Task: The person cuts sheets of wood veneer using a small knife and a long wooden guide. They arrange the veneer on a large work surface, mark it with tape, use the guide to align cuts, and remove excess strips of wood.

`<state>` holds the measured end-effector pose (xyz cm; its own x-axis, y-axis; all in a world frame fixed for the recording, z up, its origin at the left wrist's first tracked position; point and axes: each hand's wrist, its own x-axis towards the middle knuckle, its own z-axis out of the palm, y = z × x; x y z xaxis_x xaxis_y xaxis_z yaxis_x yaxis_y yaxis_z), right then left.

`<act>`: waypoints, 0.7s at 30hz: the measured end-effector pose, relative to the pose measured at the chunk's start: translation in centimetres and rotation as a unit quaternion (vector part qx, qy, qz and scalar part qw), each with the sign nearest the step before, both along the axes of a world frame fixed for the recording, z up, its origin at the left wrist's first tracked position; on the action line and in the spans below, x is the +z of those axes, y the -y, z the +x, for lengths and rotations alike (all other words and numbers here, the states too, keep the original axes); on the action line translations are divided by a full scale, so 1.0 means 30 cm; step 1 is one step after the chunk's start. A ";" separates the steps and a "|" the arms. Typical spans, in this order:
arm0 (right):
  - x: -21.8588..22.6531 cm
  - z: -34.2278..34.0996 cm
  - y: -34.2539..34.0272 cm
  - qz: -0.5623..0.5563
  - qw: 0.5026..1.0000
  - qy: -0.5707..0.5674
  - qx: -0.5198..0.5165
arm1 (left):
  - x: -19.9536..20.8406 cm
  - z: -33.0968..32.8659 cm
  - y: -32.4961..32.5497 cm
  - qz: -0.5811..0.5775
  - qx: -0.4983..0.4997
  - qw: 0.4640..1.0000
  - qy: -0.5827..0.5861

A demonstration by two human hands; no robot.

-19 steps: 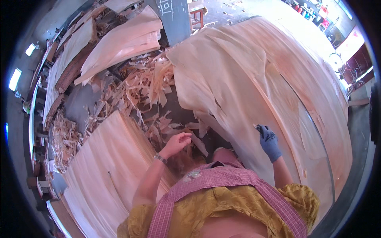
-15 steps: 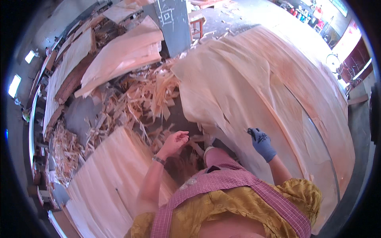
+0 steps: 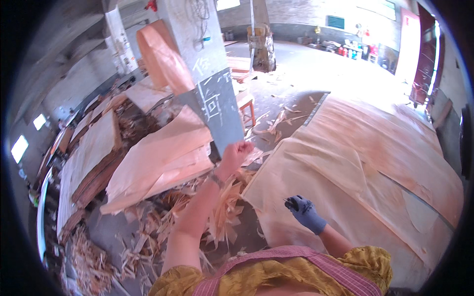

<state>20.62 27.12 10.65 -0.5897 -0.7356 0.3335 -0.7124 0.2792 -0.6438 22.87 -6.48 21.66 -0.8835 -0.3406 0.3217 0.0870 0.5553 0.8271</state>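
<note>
In the head view, a broad pile of pale veneer sheets (image 3: 326, 185) covers the right side, its surface rippled and overlapping. Scraps of veneer (image 3: 224, 212) litter the grey floor to its left, below a lower stack (image 3: 163, 158). A pillar (image 3: 217, 118), white above and blue-grey below, rises behind; farther back, the floor is brightly lit. A curled veneer strip (image 3: 165, 61) shows against the pillar's left side, bent over at its top, its long axis slanting from upper left to lower right. The big pile's seams slant the same way. The left hand (image 3: 236, 157), bare, reaches forward below the pillar, apart from the strip; the gloved right hand (image 3: 303, 212) is over the pile's near-left part. Both have bent fingers; I cannot tell how tightly they close or whether they pinch anything.
</note>
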 end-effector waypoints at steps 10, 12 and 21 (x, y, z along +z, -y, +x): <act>0.333 -0.182 0.449 -0.052 0.986 -0.108 -0.115 | 0.374 -0.864 0.458 0.104 -0.056 0.979 -0.166; 0.423 -0.220 0.552 -0.079 0.979 -0.126 -0.137 | 0.362 -0.857 0.473 0.202 -0.155 0.956 -0.146; 0.817 -0.567 1.069 -0.277 0.903 -0.117 -0.307 | 0.051 -0.609 0.510 0.290 -0.418 0.861 0.013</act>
